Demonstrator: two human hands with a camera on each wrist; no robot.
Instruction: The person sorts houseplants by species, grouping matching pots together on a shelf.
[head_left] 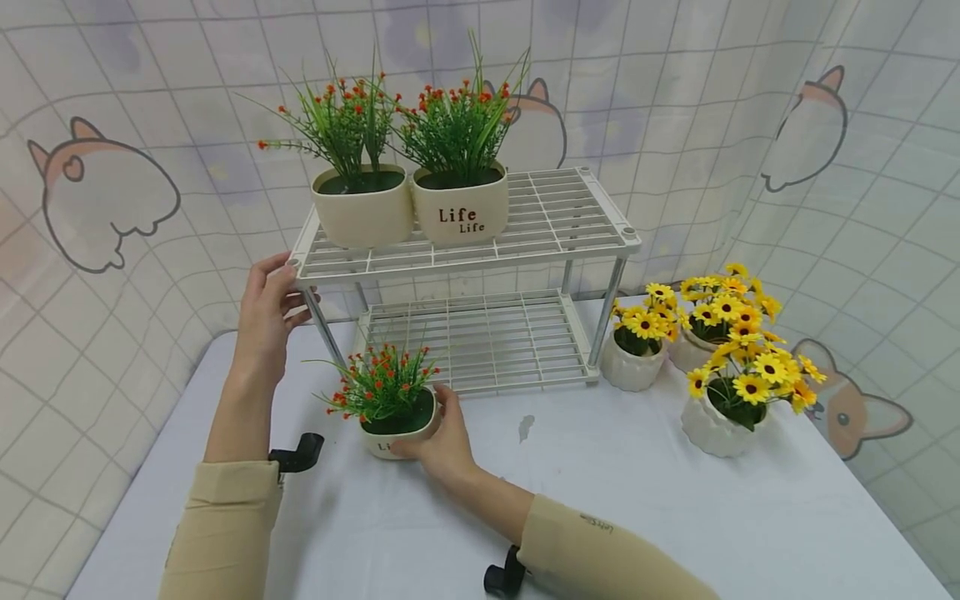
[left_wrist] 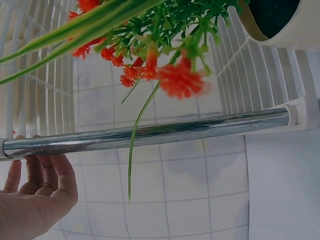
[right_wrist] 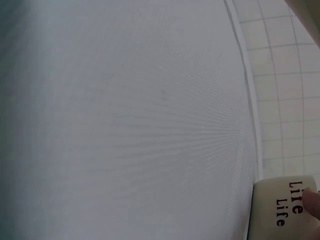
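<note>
A white two-tier wire rack [head_left: 555, 208] with shiny metal posts stands on the table. My left hand [head_left: 266, 304] grips its upper front-left corner; in the left wrist view those fingers [left_wrist: 47, 175] curl beside the metal post [left_wrist: 150, 132]. My right hand [head_left: 442, 442] holds a cream flowerpot [head_left: 382, 447] by its right side, with the thumb across the front lettering. This pot has green grass and small red flowers [head_left: 386, 383]. It is in front of the lower shelf's left end; the right wrist view shows its "Life" wording [right_wrist: 295, 197] and part of the thumb.
Two similar red-flowered pots, a left one [head_left: 363, 212] and a lettered one [head_left: 461, 208], sit side by side on the upper shelf. Right of the rack are three white pots of yellow flowers [head_left: 633, 367]. A patterned curtain [head_left: 112, 333] surrounds the white-covered table [head_left: 600, 500].
</note>
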